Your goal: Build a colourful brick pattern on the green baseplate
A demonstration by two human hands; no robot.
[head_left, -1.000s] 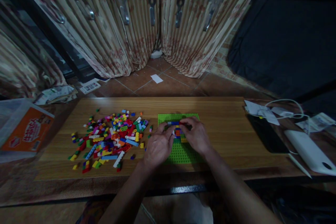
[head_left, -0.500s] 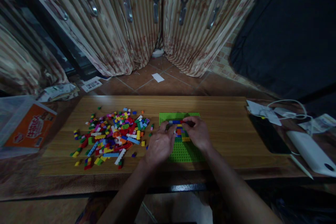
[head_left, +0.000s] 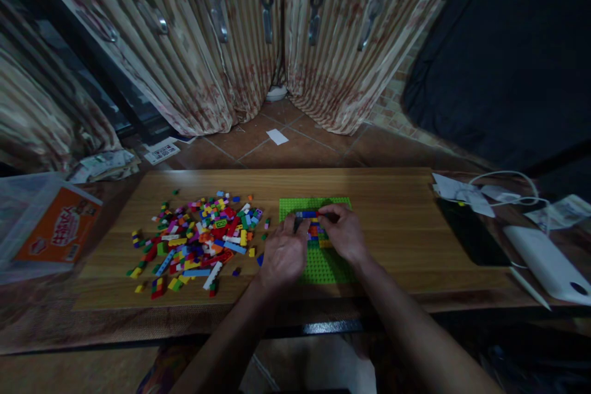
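Note:
A green studded baseplate (head_left: 323, 268) lies on the wooden board, with a block of joined toy bricks (head_left: 314, 233) in blue, yellow, orange and red on its middle. From the left, my left hand (head_left: 285, 252) covers part of the plate, its fingers closed against the left side of the bricks. My right hand (head_left: 342, 231) is at the other side, thumb and fingertips closed on the right end of the top row. My fingers hide some of the bricks.
Many loose toy bricks (head_left: 203, 240) are spread over the board's left half. An orange-labelled plastic box (head_left: 55, 228) stands at far left. On the right lie a dark phone (head_left: 473, 234), a white power bank (head_left: 547, 261), a white cable (head_left: 508, 173) and a pen (head_left: 530, 288).
Both hands stay at the brick block with barely any movement. The right hand has shifted very slightly left, and the whole view has moved a little.

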